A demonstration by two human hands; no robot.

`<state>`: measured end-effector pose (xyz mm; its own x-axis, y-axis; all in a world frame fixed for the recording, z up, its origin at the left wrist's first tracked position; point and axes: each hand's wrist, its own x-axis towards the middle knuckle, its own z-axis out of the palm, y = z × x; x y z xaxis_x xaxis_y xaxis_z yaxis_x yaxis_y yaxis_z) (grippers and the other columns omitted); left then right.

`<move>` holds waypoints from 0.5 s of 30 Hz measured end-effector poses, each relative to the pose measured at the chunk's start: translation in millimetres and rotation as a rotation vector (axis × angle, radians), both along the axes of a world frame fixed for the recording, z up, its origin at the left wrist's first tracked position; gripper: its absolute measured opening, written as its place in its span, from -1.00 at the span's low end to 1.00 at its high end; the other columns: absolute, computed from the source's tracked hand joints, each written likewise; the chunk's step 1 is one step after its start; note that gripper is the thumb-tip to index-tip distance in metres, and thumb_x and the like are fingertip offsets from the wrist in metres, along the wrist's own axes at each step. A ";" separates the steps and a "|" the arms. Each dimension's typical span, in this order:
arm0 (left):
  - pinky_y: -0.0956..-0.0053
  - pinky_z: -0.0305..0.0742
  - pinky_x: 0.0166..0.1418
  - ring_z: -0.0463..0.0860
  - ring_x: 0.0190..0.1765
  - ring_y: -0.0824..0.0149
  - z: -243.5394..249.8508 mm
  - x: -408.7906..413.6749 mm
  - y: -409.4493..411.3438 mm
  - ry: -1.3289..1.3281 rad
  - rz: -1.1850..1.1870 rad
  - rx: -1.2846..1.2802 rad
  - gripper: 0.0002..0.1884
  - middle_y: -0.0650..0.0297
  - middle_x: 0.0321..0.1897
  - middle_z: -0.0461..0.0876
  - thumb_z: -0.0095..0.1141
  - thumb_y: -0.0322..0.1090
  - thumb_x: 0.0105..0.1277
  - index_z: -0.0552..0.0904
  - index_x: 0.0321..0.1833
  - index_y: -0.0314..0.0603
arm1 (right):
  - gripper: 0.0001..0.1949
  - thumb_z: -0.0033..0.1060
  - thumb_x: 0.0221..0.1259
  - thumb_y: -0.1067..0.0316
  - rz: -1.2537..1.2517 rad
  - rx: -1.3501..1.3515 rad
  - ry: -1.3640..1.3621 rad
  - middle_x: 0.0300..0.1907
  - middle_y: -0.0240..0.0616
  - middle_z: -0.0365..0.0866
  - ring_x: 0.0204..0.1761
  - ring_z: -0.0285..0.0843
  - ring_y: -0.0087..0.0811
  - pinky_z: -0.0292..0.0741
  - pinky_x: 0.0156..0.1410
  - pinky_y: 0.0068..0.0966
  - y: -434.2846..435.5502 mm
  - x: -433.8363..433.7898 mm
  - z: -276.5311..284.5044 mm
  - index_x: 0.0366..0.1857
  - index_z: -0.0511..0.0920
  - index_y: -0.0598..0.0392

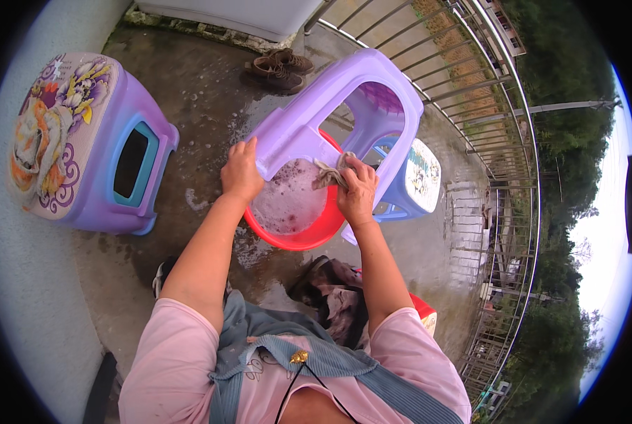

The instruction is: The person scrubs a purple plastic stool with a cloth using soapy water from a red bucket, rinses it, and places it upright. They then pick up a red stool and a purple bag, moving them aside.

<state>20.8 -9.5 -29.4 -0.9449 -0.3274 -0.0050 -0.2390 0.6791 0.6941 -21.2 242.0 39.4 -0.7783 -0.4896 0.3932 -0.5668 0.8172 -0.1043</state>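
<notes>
A purple plastic stool (300, 114) lies tipped over a red plastic basin (305, 238). My left hand (241, 169) grips the end of one of its legs, at the basin's left edge. In my right hand (358, 188) is a bunched, wet-looking cloth (329, 174), pressed against the stool's side edge. Sudsy water (289, 204) with grey-white foam fills part of the basin below. Some of the basin's far rim is hidden behind the stool.
A purple and blue stool (141, 159) at the left bears a crumpled orange and white cloth (37, 148). A blue stool with a patterned seat (422, 177) stands to the right. Brown shoes (276, 71) sit on the wet concrete floor (188, 69). A metal railing (533, 185) runs along the right.
</notes>
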 end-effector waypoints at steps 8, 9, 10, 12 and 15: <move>0.18 0.55 0.23 0.44 0.28 0.06 -11.2 -0.3 -6.8 0.066 0.020 0.018 -0.32 0.17 0.12 0.49 0.29 -0.49 0.06 0.45 0.33 -0.13 | -0.67 0.34 -0.15 0.51 -0.006 -0.099 -0.091 0.11 -0.24 0.56 0.03 0.50 -0.07 0.41 0.10 -0.20 19.1 60.3 1.8 -0.19 0.62 0.00; 0.18 0.54 0.23 0.45 0.27 0.06 -12.6 -0.7 -6.9 0.064 0.009 0.009 -0.32 0.17 0.12 0.49 0.30 -0.48 0.05 0.45 0.33 -0.13 | -0.64 0.35 -0.14 0.51 0.065 -0.129 -0.164 0.12 -0.23 0.56 0.01 0.50 -0.07 0.43 0.09 -0.20 4.5 67.3 -3.6 -0.14 0.63 0.00; 0.18 0.54 0.22 0.45 0.27 0.05 -12.7 -1.5 -7.0 0.064 -0.004 -0.001 -0.32 0.16 0.11 0.50 0.31 -0.47 0.05 0.45 0.33 -0.13 | -0.64 0.34 -0.08 0.48 0.073 -0.122 -0.265 0.12 -0.18 0.57 0.06 0.50 -0.03 0.44 0.15 -0.20 -9.2 69.3 -13.7 -0.10 0.64 0.01; 0.17 0.54 0.22 0.45 0.26 0.05 -11.2 -0.6 -7.3 0.068 -0.012 -0.018 -0.32 0.16 0.11 0.50 0.32 -0.46 0.04 0.45 0.33 -0.12 | -0.64 0.31 0.03 0.42 0.065 -0.086 -0.446 0.19 -0.11 0.53 0.16 0.47 0.01 0.44 0.26 -0.16 -31.1 63.9 -41.1 -0.02 0.64 -0.01; 0.16 0.54 0.20 0.46 0.24 0.04 -16.6 -1.8 -10.4 0.112 -0.029 -0.054 -0.32 0.15 0.09 0.50 0.33 -0.44 0.04 0.45 0.32 -0.12 | -0.62 0.21 0.17 0.31 -0.070 0.198 -0.521 0.38 -0.01 0.34 0.34 0.35 0.08 0.44 0.34 -0.08 -33.0 45.6 -111.3 0.12 0.61 -0.13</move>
<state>19.1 -19.9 -46.1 -0.9475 -0.2972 0.1176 -0.1423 0.7218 0.6773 24.4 209.0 -71.8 -0.8784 -0.4549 -0.1462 -0.4249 0.8836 -0.1968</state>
